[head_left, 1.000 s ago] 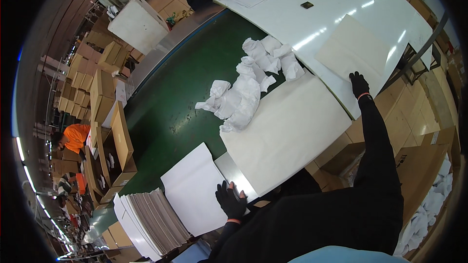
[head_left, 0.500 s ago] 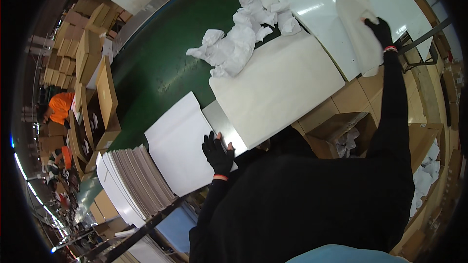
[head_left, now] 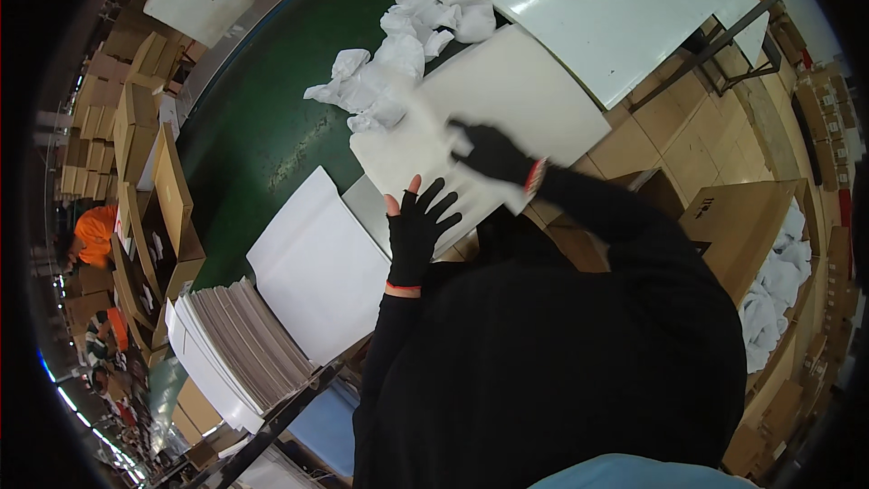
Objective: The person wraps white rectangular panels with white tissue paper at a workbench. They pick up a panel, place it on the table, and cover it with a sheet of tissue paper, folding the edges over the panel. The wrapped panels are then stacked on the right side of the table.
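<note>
My right hand (head_left: 493, 154), in a black glove, is over the cream paper stack (head_left: 561, 104), its fingers closed on a cream paper sheet (head_left: 421, 140) blurred by motion. Close by on the left, my left hand (head_left: 415, 231) has its fingers spread, thumb and index tips bare of the black glove. It is over the near edge of a metal plate (head_left: 364, 204) between the cream paper and a white sheet (head_left: 317, 263). Whether its fingertips touch the paper is unclear. Crumpled white paper (head_left: 398, 54) sits beyond the stack on the green table.
A pile of grey-brown boards (head_left: 249, 335) stands at the left end of the green surface (head_left: 272, 81). A white table (head_left: 625, 18) adjoins at the far right. Cardboard boxes (head_left: 747, 226) with crumpled paper stand right of me. A person in orange (head_left: 95, 235) is far left.
My right hand has come from the white table back over the cream stack, bringing the curled sheet along. My left hand has lifted and shifted toward the cream paper, fingers spreading. The view has shifted.
</note>
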